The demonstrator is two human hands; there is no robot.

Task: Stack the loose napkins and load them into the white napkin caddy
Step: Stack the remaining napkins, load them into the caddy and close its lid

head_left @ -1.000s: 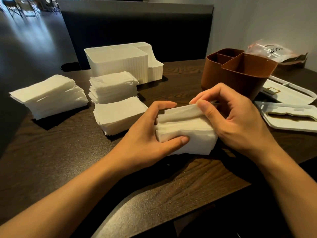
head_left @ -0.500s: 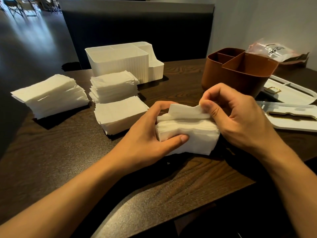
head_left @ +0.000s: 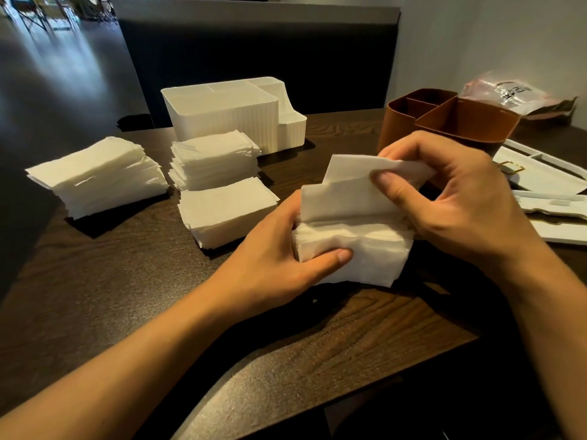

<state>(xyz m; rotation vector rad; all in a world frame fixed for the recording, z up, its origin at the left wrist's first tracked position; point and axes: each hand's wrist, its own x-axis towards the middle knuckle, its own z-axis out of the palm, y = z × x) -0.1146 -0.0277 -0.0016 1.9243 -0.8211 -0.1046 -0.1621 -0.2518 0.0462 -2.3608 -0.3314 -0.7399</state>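
Since a moment ago the right hand (head_left: pixel 457 198) has pulled the top napkins (head_left: pixel 365 182) higher off the bundle (head_left: pixel 359 249), so their far edge now stands tilted up and away from the person. Its thumb and curled fingers pinch those sheets at their right end. The left hand (head_left: pixel 279 258) grips the bundle's left end, thumb across the near face and fingers curled behind. The bundle sits over the near middle of the table (head_left: pixel 95 296), its long axis running left to right, broad face toward the camera.

Just beyond the left hand lies a flat stack (head_left: pixel 225 208), with a taller stack (head_left: pixel 212 157) behind it and a third stack (head_left: pixel 95 176) well to the left. Behind the taller stack stands the white caddy (head_left: pixel 228 115), open top up, long axis left to right. Far right are a brown caddy (head_left: pixel 451 119), white lids (head_left: pixel 552 173) and a plastic bag (head_left: pixel 505 90).
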